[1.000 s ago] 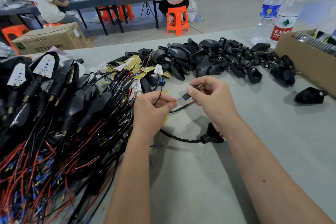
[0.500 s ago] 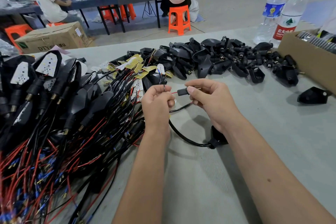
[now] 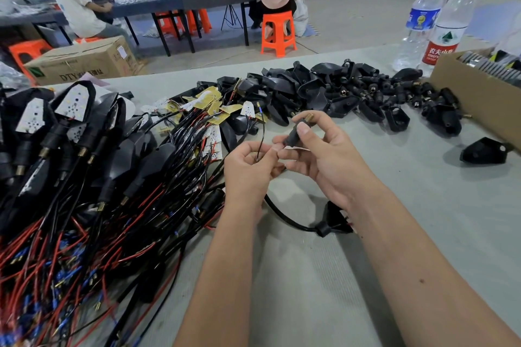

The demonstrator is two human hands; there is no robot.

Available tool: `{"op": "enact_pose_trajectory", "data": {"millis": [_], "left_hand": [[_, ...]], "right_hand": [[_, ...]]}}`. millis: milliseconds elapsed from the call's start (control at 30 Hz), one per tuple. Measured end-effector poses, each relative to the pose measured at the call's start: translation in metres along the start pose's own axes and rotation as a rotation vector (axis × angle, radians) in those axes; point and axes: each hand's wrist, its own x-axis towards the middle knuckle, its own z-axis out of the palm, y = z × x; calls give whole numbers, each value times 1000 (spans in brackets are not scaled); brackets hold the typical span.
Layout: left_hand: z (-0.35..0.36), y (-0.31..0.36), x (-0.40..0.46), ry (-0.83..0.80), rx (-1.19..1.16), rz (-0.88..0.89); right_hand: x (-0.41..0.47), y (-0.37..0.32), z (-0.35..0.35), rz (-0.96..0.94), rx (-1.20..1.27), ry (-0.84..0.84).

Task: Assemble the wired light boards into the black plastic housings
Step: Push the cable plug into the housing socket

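Right hand (image 3: pixel 321 155) is clamped on a black stem (image 3: pixel 294 134), tilted for threading. Thin wires (image 3: pixel 260 138) are pinched by the left hand (image 3: pixel 248 166), seemingly for feeding through.

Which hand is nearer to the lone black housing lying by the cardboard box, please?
The right hand. The housing lies well off to its right on the table, while the left hand sits farther away, on the far side of the right hand.

Wired assemblies (image 3: pixel 84 191) heaped at frame left, loose housings (image 3: pixel 352 93) piled upper centre, bottles (image 3: pixel 439 22) upper right behind carton (image 3: pixel 465 93), hands at centre over table (image 3: pixel 310 290).
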Motion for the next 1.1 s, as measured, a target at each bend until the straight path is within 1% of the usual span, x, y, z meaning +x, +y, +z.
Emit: {"op": "enact_pose_trajectory", "data": {"millis": [200,267,400,567,633,733,833,967,1100], "left_hand": [[-8,7,2,-32,-49,-98],[-8,8,2,-15,-24,-80],[-8,9,-1,22,-29,-41],[-8,11,-3,-41,21,6],[-6,12,-3,-72,51,-1],[-6,11,-2,-78,62,-31],[-6,10,-1,-95,61,-52],[-5,9,-2,-103,53,-41],[-5,8,-2,-99,-15,-15]], "right_hand": [[6,1,-5,-93,49,202],[7,1,-6,-110,50,234],[6,1,-6,-109,56,221],[3,1,-3,-40,-16,193],[3,0,0,-32,-8,193],[4,-1,0,-55,82,260],[6,0,-2,-74,94,328],[7,2,-3,-81,122,262],[7,6,-2,13,-19,196]]}}
